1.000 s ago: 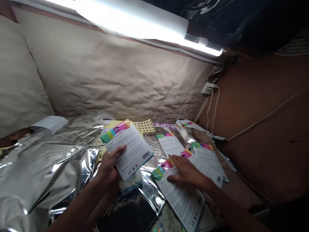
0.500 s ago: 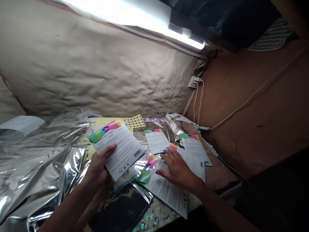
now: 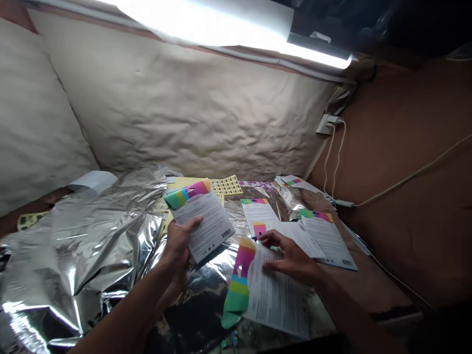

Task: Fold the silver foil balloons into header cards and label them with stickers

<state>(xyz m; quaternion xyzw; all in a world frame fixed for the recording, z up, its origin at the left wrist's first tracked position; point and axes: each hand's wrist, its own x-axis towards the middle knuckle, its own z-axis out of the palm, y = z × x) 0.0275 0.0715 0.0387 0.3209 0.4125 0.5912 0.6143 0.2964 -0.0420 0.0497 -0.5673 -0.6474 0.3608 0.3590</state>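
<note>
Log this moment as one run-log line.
left hand: holds rainbow-topped card | right hand: rests on printed sheet | nearby: silver foil

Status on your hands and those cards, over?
Left hand holding rainbow-topped card. Right hand flat on second card. Silver foil bunched beside left hand.

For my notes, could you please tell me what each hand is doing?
Left hand: holding a printed card.
Right hand: open, on a printed sheet.

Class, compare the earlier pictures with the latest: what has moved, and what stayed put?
The right hand has swung the leaflet under it round, its rainbow strip now running down the left edge. The left hand still holds its card; the other leaflets lie as before.
</note>
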